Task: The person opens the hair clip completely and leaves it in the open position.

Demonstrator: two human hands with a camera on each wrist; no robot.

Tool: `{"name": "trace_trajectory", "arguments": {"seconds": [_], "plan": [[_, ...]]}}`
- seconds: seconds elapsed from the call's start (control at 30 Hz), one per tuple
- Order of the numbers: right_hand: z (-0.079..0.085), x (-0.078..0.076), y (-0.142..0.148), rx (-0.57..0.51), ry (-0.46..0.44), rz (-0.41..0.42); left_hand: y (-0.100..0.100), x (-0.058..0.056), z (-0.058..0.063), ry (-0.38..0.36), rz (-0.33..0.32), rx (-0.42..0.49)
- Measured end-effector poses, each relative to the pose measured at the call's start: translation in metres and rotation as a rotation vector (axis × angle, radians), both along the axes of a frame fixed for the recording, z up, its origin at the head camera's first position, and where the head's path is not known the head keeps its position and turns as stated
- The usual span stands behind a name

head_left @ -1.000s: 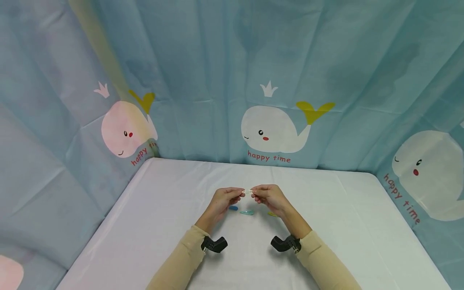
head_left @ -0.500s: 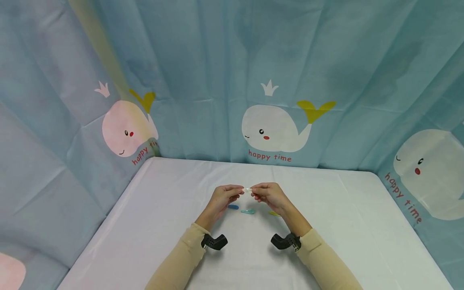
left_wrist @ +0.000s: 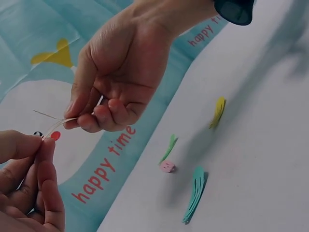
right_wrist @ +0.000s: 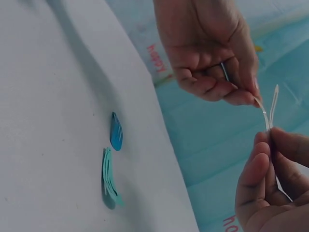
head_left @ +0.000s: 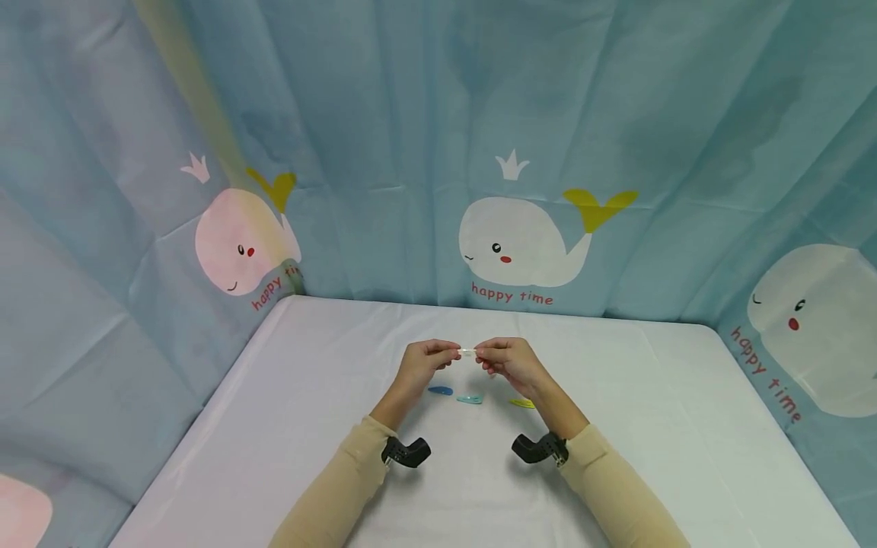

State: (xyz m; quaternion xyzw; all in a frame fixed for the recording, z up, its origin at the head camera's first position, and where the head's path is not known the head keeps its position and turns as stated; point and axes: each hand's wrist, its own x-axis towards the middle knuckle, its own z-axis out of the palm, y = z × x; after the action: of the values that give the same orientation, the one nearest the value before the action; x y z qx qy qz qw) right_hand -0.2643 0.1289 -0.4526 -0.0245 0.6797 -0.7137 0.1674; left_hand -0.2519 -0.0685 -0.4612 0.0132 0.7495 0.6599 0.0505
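A pale, whitish snap hair clip (head_left: 467, 352) is held up between my two hands, above the table. My left hand (head_left: 418, 367) pinches one end between thumb and forefinger. The opposite end is pinched by my right hand (head_left: 512, 361). In the right wrist view the clip (right_wrist: 266, 118) stands sprung apart, its free prong sticking up beside the bent strip. On the table below lie a blue hair clip (head_left: 441, 390), a teal one (head_left: 469, 399) and a yellow one (head_left: 522, 403). The left wrist view also shows a green clip (left_wrist: 169, 148) with a pink round ornament (left_wrist: 167, 166).
The white-covered table (head_left: 329, 426) runs back to a light blue curtain (head_left: 384, 152) printed with whales. Black wrist cameras (head_left: 407, 452) sit on both wrists, over beige sleeves (head_left: 336, 487).
Both hands have risen a little, lifting the pale hair clip with them. More of the blue and yellow clips shows beneath. The clips on the table stay where they were.
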Motion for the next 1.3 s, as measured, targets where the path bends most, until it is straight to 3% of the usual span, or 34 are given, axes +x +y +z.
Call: {"name": "trace_trajectory", "arguments": {"seconds": [0.17, 0.4, 0.57, 1.13, 1.3], "plan": [[0.001, -0.008, -0.004, 0.028, 0.0, -0.009, -0.002, -0.008, 0.001, -0.027, 0.043, 0.021], [-0.006, -0.017, -0.009, 0.042, -0.005, -0.033, -0.001, -0.021, -0.009, -0.113, 0.09, 0.078], [-0.013, -0.025, -0.012, 0.049, -0.007, -0.058, 0.0, -0.029, -0.014, -0.128, 0.108, 0.088], [-0.035, -0.049, -0.033, 0.121, -0.039, -0.141, -0.008, -0.045, -0.034, -0.074, 0.189, -0.038], [-0.039, -0.051, -0.042, 0.149, -0.039, -0.168, -0.011, -0.047, -0.037, -0.068, 0.192, -0.139]]}}
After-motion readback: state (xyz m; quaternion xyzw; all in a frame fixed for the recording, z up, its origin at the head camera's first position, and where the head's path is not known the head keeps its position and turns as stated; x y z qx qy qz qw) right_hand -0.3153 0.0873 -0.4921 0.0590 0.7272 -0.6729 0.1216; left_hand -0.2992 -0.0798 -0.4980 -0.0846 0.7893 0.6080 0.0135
